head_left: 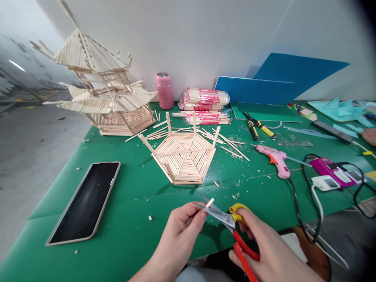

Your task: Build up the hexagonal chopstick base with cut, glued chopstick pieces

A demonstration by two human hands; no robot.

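Near the table's front edge, my left hand (185, 225) pinches a short wooden stick (210, 202) between thumb and fingers. My right hand (255, 239) grips the handles of a pair of scissors (225, 219), one handle yellow and one red. The scissor blades lie apart around the stick, close to my left fingertips. Beyond my hands stands a hexagonal stick base (186, 156) with upright posts at its corners. Some of the stick in my left hand is hidden by the fingers.
A stick pagoda (108, 98) stands at the back left, a phone (85, 203) in front of it. Behind are a pink bottle (165, 92) and packs of wrapped sticks (204, 100). Pliers (258, 127), a pink glue gun (274, 158) and a power strip (335, 172) with cords lie right.
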